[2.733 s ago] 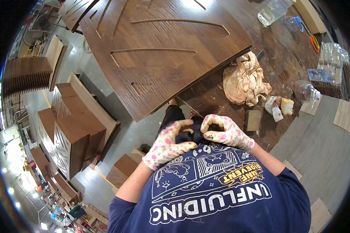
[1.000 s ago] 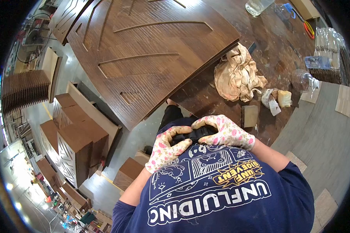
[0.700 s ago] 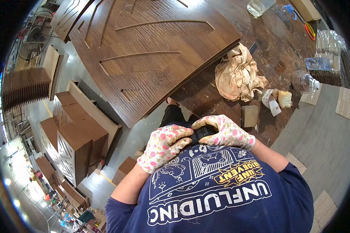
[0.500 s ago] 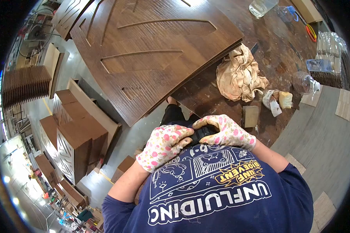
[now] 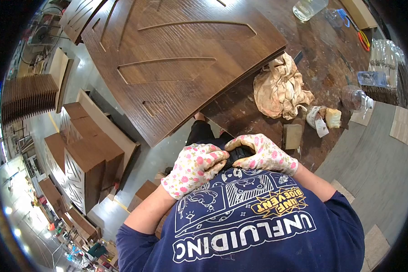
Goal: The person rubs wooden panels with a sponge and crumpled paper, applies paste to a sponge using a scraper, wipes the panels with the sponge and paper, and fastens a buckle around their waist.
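At my waist, both floral-patterned gloves close in on a black item (image 5: 238, 154) that looks like a strap or small pouch against the navy T-shirt (image 5: 258, 213). My left hand (image 5: 198, 165) has its fingers bent and pinched at the item's left side. Opposite it, my right hand (image 5: 263, 155) curls thumb and fingers around the other side. Stained fingertips show on both gloves. The gloves partly hide the black item, and I cannot tell exactly what it is.
Grooved brown panels (image 5: 181, 54) lie stacked ahead. On the dark worktable (image 5: 324, 68) are a crumpled stained cloth (image 5: 281, 88), a sanding-block-like piece (image 5: 293, 136), plastic bottles (image 5: 356, 98) and orange-handled scissors or pliers (image 5: 363, 40). Brown cabinet-like boxes (image 5: 93, 158) stand at left.
My left hand has shifted slightly right and upward, nearer my right hand, covering more of the black item. The right hand stays nearly in place.
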The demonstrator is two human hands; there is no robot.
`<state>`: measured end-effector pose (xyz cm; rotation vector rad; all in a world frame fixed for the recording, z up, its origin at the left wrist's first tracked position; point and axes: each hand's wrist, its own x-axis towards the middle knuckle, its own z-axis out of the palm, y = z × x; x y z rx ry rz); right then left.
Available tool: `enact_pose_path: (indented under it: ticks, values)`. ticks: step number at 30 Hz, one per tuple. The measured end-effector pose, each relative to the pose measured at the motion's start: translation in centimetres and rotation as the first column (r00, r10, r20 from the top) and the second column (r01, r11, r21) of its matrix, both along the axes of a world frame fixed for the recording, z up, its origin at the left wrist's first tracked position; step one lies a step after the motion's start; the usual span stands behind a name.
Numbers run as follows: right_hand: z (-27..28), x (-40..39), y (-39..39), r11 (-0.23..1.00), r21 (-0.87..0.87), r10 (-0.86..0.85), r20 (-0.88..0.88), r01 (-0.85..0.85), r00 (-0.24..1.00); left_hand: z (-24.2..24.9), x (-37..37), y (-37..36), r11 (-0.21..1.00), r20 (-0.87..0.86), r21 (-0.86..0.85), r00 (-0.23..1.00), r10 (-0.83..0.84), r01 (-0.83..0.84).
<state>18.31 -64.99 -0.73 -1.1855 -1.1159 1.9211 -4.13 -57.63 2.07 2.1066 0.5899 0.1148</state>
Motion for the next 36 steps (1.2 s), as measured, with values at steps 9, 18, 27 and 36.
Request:
enact_pose_path:
  ticks: [9, 18, 27, 36]
  values:
    - [0.1, 0.0, 0.1, 1.000, -0.005, -0.013, -0.016, 0.013, 1.000, -0.1, 0.0, 0.6, 0.993, -0.009, -0.122, 1.000, -0.001, -0.001]
    - [-0.1, -0.1, 0.0, 1.000, 0.004, -0.015, -0.016, 0.015, 1.000, -0.3, -0.1, 0.5, 0.985, 0.012, -0.172, 0.999, 0.035, -0.033]
    - [0.1, -0.2, -0.1, 1.000, -0.020, -0.019, -0.028, 0.019, 0.999, -0.5, -0.1, 0.5, 0.997, -0.005, -0.061, 0.998, -0.056, 0.055]
    - [-0.4, -0.1, -0.4, 0.999, 0.012, -0.040, -0.055, 0.041, 0.998, 0.7, 0.4, -1.0, 0.826, -0.204, -0.484, 0.955, 0.216, -0.290]
